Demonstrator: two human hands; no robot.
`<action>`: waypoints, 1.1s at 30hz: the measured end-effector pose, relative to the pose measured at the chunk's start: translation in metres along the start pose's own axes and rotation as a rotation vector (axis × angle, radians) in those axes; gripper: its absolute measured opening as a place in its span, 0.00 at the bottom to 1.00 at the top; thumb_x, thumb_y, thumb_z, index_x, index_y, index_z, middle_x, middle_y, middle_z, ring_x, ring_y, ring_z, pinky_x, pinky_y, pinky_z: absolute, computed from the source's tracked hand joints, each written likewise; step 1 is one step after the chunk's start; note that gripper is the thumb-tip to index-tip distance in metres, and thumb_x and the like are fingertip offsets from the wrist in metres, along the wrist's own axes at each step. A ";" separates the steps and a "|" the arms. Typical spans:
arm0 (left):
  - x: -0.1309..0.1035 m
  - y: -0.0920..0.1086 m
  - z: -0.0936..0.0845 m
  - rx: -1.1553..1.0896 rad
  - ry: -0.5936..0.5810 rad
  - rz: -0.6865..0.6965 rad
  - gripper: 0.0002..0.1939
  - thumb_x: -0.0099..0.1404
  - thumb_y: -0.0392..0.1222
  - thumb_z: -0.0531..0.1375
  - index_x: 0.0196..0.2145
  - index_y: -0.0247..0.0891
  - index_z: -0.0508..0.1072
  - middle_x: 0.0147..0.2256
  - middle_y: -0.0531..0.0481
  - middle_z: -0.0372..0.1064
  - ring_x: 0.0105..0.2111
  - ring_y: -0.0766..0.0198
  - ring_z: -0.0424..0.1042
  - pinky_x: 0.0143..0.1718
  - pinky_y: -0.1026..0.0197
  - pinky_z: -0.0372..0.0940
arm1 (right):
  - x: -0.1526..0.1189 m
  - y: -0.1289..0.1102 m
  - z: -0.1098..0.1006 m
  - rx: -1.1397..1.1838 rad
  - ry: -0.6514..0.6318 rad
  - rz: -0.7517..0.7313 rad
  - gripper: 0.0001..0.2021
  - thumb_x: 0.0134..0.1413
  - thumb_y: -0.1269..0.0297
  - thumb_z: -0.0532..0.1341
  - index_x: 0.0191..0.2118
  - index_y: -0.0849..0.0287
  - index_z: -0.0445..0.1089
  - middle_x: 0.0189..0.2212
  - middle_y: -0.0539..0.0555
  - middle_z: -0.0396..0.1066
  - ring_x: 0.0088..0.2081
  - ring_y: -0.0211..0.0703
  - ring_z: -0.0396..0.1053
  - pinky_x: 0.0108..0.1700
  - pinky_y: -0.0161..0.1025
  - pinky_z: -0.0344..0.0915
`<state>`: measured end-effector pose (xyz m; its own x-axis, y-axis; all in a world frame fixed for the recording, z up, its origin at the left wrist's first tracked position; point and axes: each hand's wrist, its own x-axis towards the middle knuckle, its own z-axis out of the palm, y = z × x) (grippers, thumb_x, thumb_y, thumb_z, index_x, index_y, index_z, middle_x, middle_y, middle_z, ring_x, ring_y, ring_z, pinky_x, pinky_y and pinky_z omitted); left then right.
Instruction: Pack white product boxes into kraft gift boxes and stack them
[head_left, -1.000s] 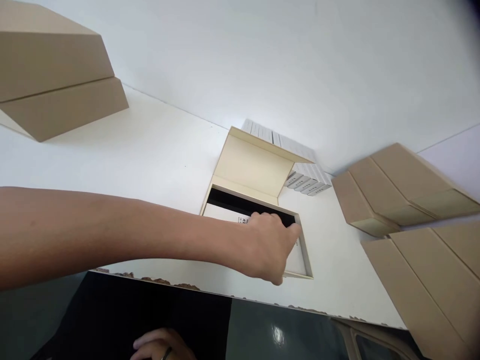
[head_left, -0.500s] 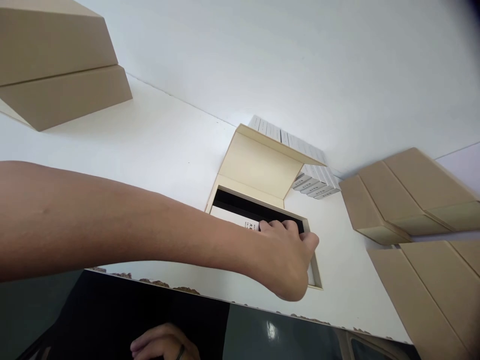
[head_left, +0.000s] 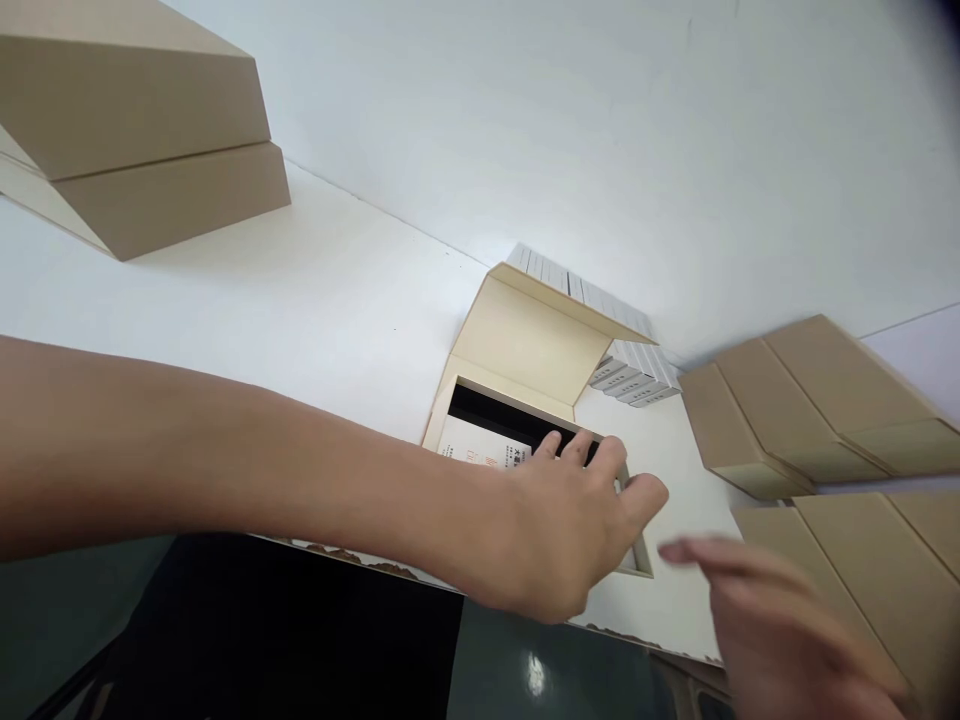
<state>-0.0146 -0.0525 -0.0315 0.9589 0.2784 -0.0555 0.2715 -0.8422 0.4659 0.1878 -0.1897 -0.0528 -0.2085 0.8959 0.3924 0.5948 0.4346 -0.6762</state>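
A cream lidded box (head_left: 435, 425) with a black lining lies on the white table, its lid raised at the back. Inside is a flat white printed piece (head_left: 469, 437) with dark characters and orange print; whether it is a card or a small box I cannot tell. My left hand (head_left: 566, 520) lies palm down over the box's right part, open, fingers spread over the printed piece and the black lining. Its palm hides much of the inside. My right hand (head_left: 787, 620), smeared by motion, is at the lower right, apart from the box, fingers stretched leftward with nothing visible in them.
Behind the raised lid stands a row of thin white boxes (head_left: 637, 375). Tan boxes (head_left: 795, 400) stand at the right, with more tan boxes (head_left: 862, 570) nearer. Another tan box pair (head_left: 165, 120) is at the upper left. The table's front edge (head_left: 390, 568) is chipped.
My left hand has lifted slightly and its fingers have spread, uncovering more of the printed piece. My right hand has gone from the bottom left to the lower right.
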 end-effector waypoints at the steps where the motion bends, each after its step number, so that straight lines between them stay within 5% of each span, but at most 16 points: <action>1: -0.006 -0.002 -0.004 0.053 0.002 0.016 0.40 0.54 0.41 0.70 0.59 0.32 0.55 0.59 0.32 0.55 0.60 0.41 0.58 0.62 0.42 0.57 | 0.010 0.002 -0.005 -0.115 -0.042 0.083 0.18 0.71 0.57 0.45 0.58 0.43 0.65 0.57 0.54 0.64 0.59 0.51 0.63 0.56 0.48 0.68; 4: -0.021 -0.014 -0.015 0.228 -0.114 -0.090 0.45 0.51 0.45 0.72 0.60 0.34 0.56 0.54 0.34 0.62 0.53 0.43 0.64 0.55 0.43 0.62 | 0.043 -0.001 -0.003 -0.445 -0.407 0.236 0.25 0.65 0.52 0.58 0.65 0.39 0.55 0.65 0.53 0.54 0.65 0.55 0.56 0.59 0.51 0.66; 7: -0.031 -0.027 -0.020 0.293 -0.184 -0.173 0.41 0.49 0.47 0.74 0.55 0.35 0.61 0.50 0.35 0.65 0.52 0.41 0.63 0.46 0.48 0.67 | 0.070 -0.006 0.010 -0.648 -0.713 0.210 0.34 0.58 0.49 0.65 0.67 0.37 0.51 0.68 0.53 0.48 0.66 0.58 0.51 0.60 0.56 0.64; 10: -0.036 -0.032 -0.018 0.265 -0.150 -0.167 0.32 0.52 0.47 0.73 0.49 0.36 0.64 0.46 0.40 0.68 0.49 0.48 0.66 0.48 0.49 0.65 | 0.089 -0.008 0.021 -0.747 -0.855 0.194 0.32 0.55 0.56 0.68 0.64 0.44 0.58 0.57 0.58 0.60 0.57 0.59 0.63 0.53 0.55 0.68; 13: -0.041 -0.035 -0.022 0.238 -0.104 -0.174 0.34 0.47 0.49 0.76 0.46 0.37 0.65 0.47 0.43 0.68 0.48 0.50 0.67 0.56 0.46 0.60 | 0.104 -0.009 0.028 -0.852 -0.944 0.160 0.31 0.48 0.63 0.72 0.59 0.50 0.66 0.45 0.59 0.65 0.44 0.57 0.68 0.44 0.54 0.70; 16: -0.053 -0.042 -0.038 0.103 0.109 -0.221 0.33 0.48 0.55 0.74 0.45 0.40 0.66 0.45 0.48 0.69 0.43 0.53 0.70 0.50 0.50 0.64 | 0.115 -0.013 0.031 -0.892 -1.045 0.108 0.26 0.46 0.64 0.72 0.53 0.54 0.71 0.40 0.58 0.64 0.41 0.57 0.68 0.41 0.52 0.69; 20: -0.075 -0.056 -0.067 -0.046 0.690 -0.356 0.24 0.59 0.63 0.62 0.44 0.44 0.66 0.47 0.53 0.68 0.46 0.53 0.72 0.44 0.55 0.67 | 0.119 -0.013 0.030 -0.864 -1.091 0.123 0.21 0.47 0.64 0.70 0.49 0.54 0.72 0.37 0.56 0.61 0.37 0.53 0.67 0.37 0.48 0.67; 22: -0.080 -0.067 -0.077 -0.063 0.828 -0.467 0.22 0.61 0.62 0.59 0.44 0.45 0.64 0.48 0.53 0.67 0.48 0.51 0.72 0.44 0.54 0.67 | 0.117 -0.012 0.028 -0.814 -1.060 0.143 0.19 0.48 0.66 0.69 0.48 0.53 0.71 0.37 0.55 0.59 0.37 0.51 0.66 0.36 0.46 0.66; 27: -0.057 -0.113 -0.071 -0.264 0.657 -0.692 0.30 0.56 0.55 0.65 0.51 0.43 0.57 0.51 0.42 0.66 0.44 0.50 0.74 0.37 0.54 0.70 | 0.110 -0.007 0.024 -0.673 -1.004 0.191 0.15 0.48 0.72 0.65 0.44 0.51 0.71 0.38 0.54 0.58 0.41 0.51 0.66 0.38 0.44 0.66; 33: -0.001 -0.164 -0.054 -0.274 0.665 -0.611 0.34 0.57 0.43 0.64 0.58 0.37 0.57 0.61 0.36 0.58 0.55 0.51 0.65 0.48 0.57 0.67 | 0.106 -0.006 0.025 -0.629 -0.983 0.255 0.19 0.47 0.73 0.64 0.46 0.50 0.70 0.42 0.55 0.57 0.46 0.53 0.65 0.38 0.43 0.67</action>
<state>-0.0643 0.1098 -0.0602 0.3894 0.9136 0.1172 0.6016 -0.3486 0.7187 0.1429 -0.0954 -0.0225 -0.3709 0.7562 -0.5391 0.9241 0.3579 -0.1337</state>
